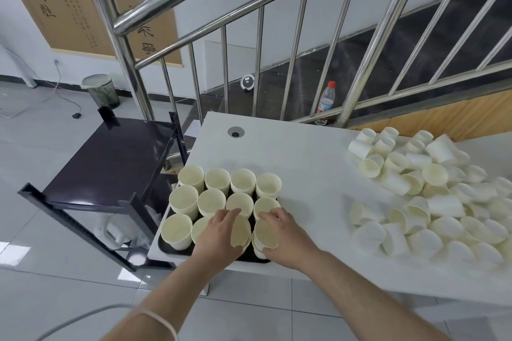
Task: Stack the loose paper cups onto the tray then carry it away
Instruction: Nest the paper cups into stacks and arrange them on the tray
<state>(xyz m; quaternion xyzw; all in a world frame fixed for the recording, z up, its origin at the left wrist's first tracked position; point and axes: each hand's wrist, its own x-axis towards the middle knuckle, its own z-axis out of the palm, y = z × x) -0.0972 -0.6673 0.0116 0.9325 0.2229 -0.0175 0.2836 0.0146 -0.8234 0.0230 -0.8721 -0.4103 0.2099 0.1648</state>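
Observation:
A dark tray sits at the near left corner of the white table, filled with upright stacks of cream paper cups in rows. My left hand grips a cup stack in the tray's front row, fingers curled round its rim. My right hand grips the neighbouring stack at the tray's front right corner. A big pile of loose paper cups lies on the right part of the table.
A black side table stands left of the white table, over a tiled floor. A steel stair railing runs behind. A water bottle stands beyond the table's far edge, a waste bin by the wall.

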